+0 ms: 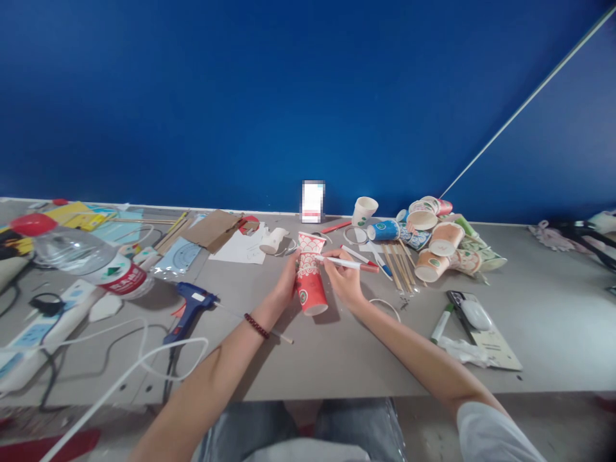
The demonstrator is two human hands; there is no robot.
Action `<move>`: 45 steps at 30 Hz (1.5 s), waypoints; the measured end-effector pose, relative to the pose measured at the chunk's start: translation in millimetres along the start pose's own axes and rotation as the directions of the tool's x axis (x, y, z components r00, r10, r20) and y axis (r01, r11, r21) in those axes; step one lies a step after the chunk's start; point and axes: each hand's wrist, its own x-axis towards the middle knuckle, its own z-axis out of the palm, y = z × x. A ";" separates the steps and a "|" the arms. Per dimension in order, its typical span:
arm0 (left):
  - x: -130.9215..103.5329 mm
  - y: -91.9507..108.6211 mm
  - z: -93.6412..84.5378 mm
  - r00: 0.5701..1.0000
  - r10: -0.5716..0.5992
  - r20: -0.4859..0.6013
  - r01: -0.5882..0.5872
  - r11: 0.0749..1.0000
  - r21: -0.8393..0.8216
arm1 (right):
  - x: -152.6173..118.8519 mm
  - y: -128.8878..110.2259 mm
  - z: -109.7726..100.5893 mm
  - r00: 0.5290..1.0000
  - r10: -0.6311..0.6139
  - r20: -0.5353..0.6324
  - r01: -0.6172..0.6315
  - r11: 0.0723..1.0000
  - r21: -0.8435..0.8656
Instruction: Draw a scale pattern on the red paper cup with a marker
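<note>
While the right hand [345, 280] grips a white marker [350, 263] against the red paper cup [312, 289] clasped by the left hand [289, 277] above the grey table [356, 359], a blue glue gun [191, 311] lies left of them, paper cups [433, 250] to the right.

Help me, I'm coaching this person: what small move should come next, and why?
I'd probably steady the red patterned cup with the left hand before moving the pen: that hand holds the cup's side, while the right hand has the pen's tip at or very near its upper part, where a wobble could throw it off.
</note>
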 end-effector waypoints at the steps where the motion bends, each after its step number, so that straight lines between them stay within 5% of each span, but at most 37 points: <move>1: 0.0 -0.1 0.0 1.000 -0.005 -0.007 0.005 1.000 0.005 | 0.0 -0.2 -0.1 1.000 0.005 -0.002 -0.005 1.000 -0.005; 45: -2.5 1.5 1.7 1.000 0.014 0.025 -0.015 0.999 0.040 | 0.2 4.1 -0.8 0.999 0.017 -0.036 -0.016 1.000 0.018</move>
